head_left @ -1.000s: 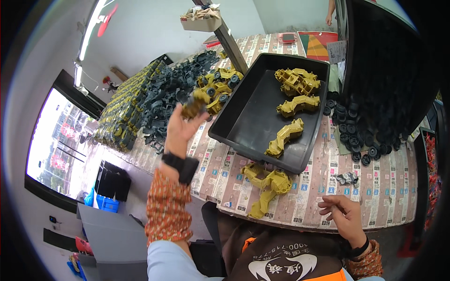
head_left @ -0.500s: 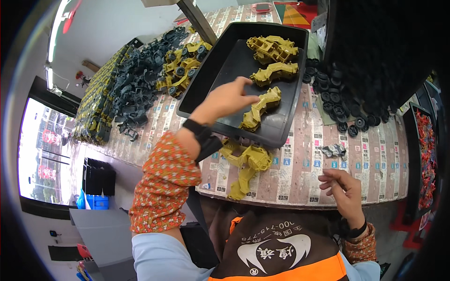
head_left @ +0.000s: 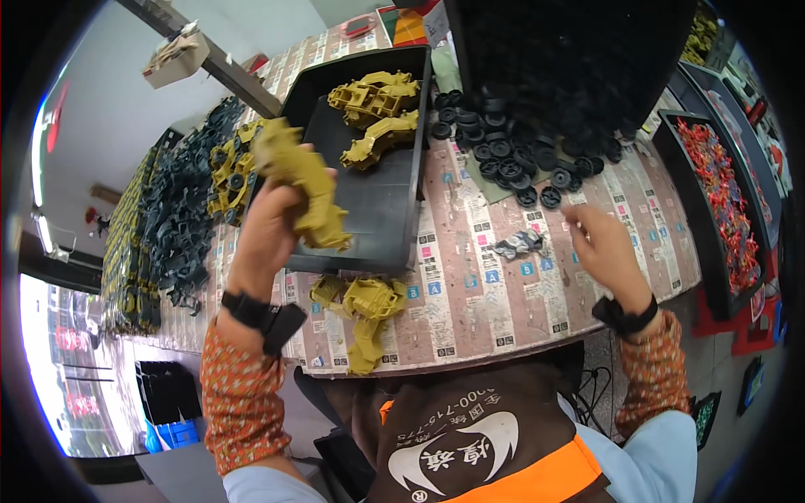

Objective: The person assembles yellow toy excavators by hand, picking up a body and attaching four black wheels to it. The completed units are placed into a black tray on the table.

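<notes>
Print-covered table (head_left: pixel 461 323). Nine o'clock: left hand (head_left: pixel 267 230) closed round yellow shell (head_left: pixel 312 189). Three o'clock: right hand (head_left: pixel 610 256) half-open, seemingly empty, near black wheels (head_left: pixel 511 163) at two.

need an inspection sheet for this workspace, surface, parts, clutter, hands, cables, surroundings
surface: table has a striped, printed top
parts: one yellow part held up; others in the black tray and at its near end; heaped wheels right of it, dark parts to the left
clutter: crumpled scrap on the table
hands: left hand grips the yellow part; right hand is near the wheels, nothing visible in it, contact unclear
cables: dark cables below the table edge
surroundings: bright window at left, red pieces at right
</notes>
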### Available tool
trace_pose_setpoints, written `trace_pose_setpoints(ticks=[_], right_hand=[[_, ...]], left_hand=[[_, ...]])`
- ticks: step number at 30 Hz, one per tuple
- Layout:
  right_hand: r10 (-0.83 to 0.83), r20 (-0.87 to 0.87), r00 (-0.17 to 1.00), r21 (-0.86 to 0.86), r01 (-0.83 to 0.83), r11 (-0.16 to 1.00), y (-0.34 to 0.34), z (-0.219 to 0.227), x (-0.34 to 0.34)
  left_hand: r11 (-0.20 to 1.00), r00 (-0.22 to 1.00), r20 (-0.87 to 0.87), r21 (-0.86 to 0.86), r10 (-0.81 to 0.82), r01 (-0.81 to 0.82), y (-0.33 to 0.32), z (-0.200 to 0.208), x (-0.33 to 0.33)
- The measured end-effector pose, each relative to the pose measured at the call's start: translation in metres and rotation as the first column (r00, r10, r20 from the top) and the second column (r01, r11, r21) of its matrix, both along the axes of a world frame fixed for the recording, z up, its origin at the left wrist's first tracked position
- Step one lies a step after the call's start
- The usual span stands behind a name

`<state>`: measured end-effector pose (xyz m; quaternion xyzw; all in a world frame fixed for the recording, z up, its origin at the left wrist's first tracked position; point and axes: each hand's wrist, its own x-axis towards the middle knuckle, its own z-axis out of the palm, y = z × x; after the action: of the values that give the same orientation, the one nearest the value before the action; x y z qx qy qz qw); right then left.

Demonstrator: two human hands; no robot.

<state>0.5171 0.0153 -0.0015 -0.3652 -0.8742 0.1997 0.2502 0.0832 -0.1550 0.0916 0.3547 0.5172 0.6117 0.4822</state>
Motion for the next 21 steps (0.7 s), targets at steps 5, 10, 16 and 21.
trace_pose_setpoints(ticks=[5,10,16,21], right_hand=[[-0.016,0.113,0.993,0.147,-0.001,0.989,0.043,-0.01,-0.021],[0.008,0.234,0.972,0.227,-0.063,0.972,0.052,-0.028,-0.044],[0.044,0.208,0.977,0.31,-0.109,0.945,0.037,-0.022,-0.043],[0.065,0.13,0.989,0.17,-0.086,0.982,0.016,-0.024,-0.028]], left_hand=[[0.991,0.947,0.32,0.131,-0.04,-0.002,-0.05,0.028,0.05],[0.994,0.88,0.472,0.108,-0.055,0.004,-0.089,0.016,0.098],[0.999,0.898,0.438,-0.022,0.036,-0.029,-0.103,0.002,0.152],[0.992,0.676,0.726,0.104,-0.122,0.067,-0.09,-0.03,0.161]])
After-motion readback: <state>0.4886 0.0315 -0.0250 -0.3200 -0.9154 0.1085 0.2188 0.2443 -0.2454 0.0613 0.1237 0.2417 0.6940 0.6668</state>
